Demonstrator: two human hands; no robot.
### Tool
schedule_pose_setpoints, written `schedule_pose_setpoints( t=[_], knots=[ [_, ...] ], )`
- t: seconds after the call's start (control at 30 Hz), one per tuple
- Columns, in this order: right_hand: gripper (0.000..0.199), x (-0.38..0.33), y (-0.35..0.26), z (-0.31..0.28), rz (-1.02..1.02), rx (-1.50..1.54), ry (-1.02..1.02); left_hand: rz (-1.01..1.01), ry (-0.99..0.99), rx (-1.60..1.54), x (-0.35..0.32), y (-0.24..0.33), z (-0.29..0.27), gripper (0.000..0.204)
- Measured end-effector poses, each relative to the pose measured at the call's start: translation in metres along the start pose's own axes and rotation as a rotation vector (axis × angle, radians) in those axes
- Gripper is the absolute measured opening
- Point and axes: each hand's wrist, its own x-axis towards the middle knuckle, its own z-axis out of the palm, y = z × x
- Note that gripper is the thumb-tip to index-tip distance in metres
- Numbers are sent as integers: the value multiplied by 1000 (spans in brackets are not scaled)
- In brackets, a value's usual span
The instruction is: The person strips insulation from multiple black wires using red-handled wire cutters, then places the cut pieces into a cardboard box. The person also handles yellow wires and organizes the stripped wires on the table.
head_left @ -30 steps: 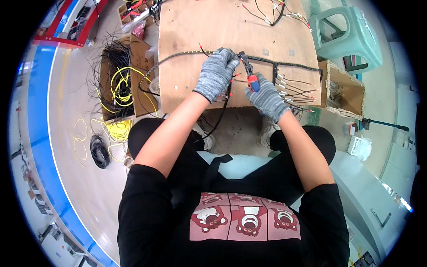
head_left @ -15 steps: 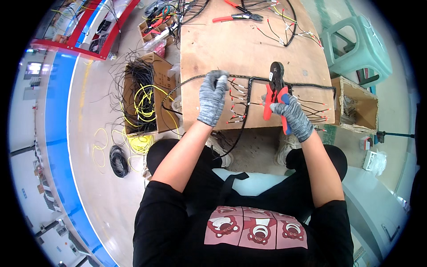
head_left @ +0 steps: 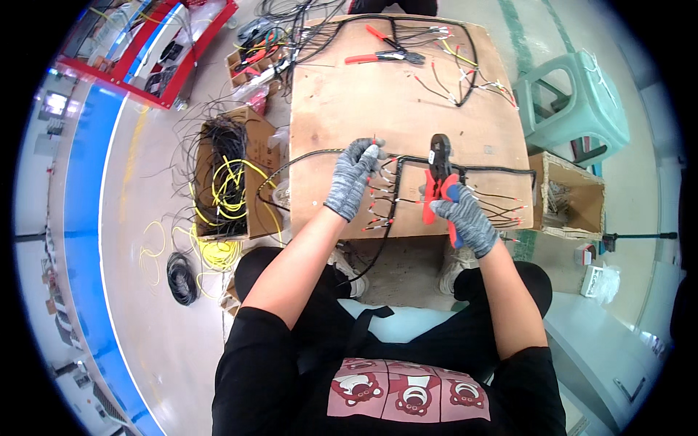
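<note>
Both my hands wear grey knit gloves. My left hand (head_left: 352, 180) is closed in a pinch above the board's left side, with the small red tip of a wire (head_left: 374, 139) showing at its fingertips. My right hand (head_left: 469, 222) grips crimping pliers (head_left: 439, 161), which have a black head and red-and-blue handles. The pliers' head points away from me, over a black wire harness (head_left: 502, 170) lying across the board. Short branch wires with red tips (head_left: 502, 206) fan out from the harness near both hands.
The wooden board (head_left: 407, 102) carries another harness and red-handled pliers (head_left: 384, 57) at its far side. At left stands a cardboard box (head_left: 262, 156) of black and yellow wire; another box (head_left: 587, 207) stands at right, near a green stool (head_left: 582, 109). A person's dark legs (head_left: 392, 6) show beyond the board.
The view has shifted, so the board sits lower and dark legs appear at its far edge. My left fingers have turned, showing the red tip. My right hand keeps hold of the crimping pliers.
</note>
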Motion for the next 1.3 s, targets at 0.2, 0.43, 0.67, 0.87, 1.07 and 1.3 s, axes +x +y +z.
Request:
schedule_pose_setpoints(
  t=[0.2,0.43,0.67,0.87,1.07,1.3],
  knots=[
    [40,9,25,-10,-54,18,-42,51,-109,79,1,10,22,24],
    [52,6,1,-7,0,-103,-6,-5,-158,19,-1,9,32,13],
    [65,6,-3,-9,27,-210,-12,62,-247,52,-1,3,25,14],
    [80,8,7,-10,48,-263,2,117,-264,143,-5,7,23,15],
    [83,10,11,-12,54,-324,-27,125,-245,161,-6,4,19,14],
    [76,7,3,-12,15,-301,-9,128,-257,115,-7,5,22,14]
  ],
)
